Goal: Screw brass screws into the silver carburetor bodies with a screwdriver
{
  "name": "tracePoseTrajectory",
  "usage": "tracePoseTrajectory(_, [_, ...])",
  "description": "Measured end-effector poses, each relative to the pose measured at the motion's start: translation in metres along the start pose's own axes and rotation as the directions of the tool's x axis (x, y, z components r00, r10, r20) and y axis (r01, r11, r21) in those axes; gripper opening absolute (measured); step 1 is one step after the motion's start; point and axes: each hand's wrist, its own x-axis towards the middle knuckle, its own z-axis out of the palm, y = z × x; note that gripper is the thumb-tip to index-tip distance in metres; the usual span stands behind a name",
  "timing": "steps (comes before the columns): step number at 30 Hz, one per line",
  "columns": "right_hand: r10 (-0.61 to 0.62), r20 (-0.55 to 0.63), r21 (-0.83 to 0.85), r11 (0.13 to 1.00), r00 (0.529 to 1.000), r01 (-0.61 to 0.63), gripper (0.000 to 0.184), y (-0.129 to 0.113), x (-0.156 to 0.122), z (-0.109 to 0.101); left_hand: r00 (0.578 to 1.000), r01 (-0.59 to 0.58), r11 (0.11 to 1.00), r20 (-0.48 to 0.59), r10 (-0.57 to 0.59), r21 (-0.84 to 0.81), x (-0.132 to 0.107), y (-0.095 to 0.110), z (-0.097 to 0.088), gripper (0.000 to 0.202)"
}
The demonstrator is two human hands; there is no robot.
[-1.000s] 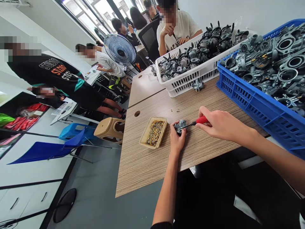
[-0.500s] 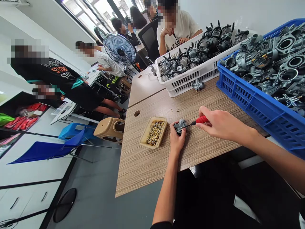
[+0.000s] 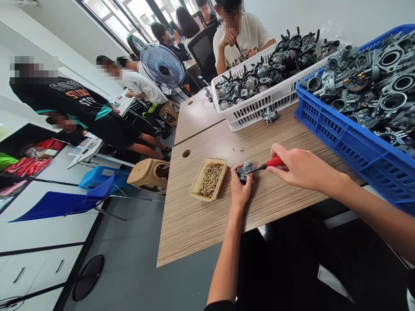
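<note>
Logging one wood-grain desk [image 3: 181, 229], seen aslant, its near edge running from lower left toward the right.

Left hand [image 3: 241, 190]: fingers curled around a small carburetor [image 3: 244, 171], held mid-desk just right of the tray; contact with the desk cannot be told. Right hand [image 3: 300, 168]: pinching the red handle of a screwdriver [image 3: 274, 162], shaft reaching the carburetor.

Tray [image 3: 196, 185]: tan, shallow, filled with brass screws [image 3: 210, 180], touching neither hand. Small bits [image 3: 241, 149] lie beyond it, and a round desk hole [image 3: 186, 153] sits near the left edge.

Far edge: white crate [image 3: 256, 108] of hosed carburetors, a loose carburetor [image 3: 269, 115] just beside its near wall. Right end: blue crate [image 3: 333, 134] heaped with carburetor bodies [image 3: 389, 86].

Open room: wood grain between the hands and both crates, and a wider stretch toward the near left corner.

Beyond the left edge: tan stool [image 3: 149, 176], blue chair [image 3: 61, 205], standing fan [image 3: 162, 66]. Co-workers: one seated behind the white crate [image 3: 240, 39], one standing in black [image 3: 74, 103].
</note>
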Motion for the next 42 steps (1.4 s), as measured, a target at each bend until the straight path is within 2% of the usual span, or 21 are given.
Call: tracePoseTrajectory(42, [-0.004,-0.013,0.024,1.0,1.0,0.004,0.021,0.0056,0.0012,0.0059,1.0,-0.003,1.0,-0.008,0.003,0.009,-0.0003,0.0023,-0.0005,0.035])
